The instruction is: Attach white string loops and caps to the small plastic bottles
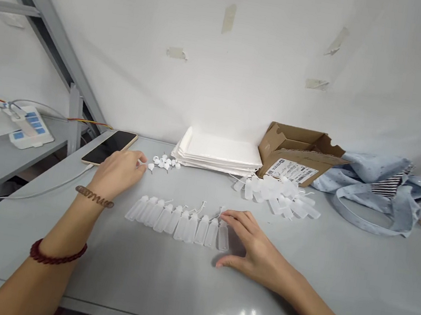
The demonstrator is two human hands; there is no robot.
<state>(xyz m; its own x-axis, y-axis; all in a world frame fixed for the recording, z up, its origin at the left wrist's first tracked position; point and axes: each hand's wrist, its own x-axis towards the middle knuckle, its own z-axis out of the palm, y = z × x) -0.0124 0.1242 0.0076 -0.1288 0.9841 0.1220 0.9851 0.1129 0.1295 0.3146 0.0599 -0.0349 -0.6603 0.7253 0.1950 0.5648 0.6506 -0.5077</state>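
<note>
A row of several small translucent plastic squeeze bottles (163,219) lies on the grey table, necks pointing away from me. Thin white strips or tubes stick up behind some necks. My right hand (252,246) rests at the row's right end, thumb and fingers spread, the index fingertip by the neck of the last bottle (223,237). Beside a small heap of white caps with thin tips (164,162), my left hand (120,172) has its thumb and finger curled together at the left edge. Whatever is between those fingertips is too small to make out.
A heap of similar bottles (280,192) lies before an open cardboard box (301,153). White envelopes or sheets (219,151) are stacked against the wall. A phone (110,147) with a cable lies at left, blue cloth (373,188) at right.
</note>
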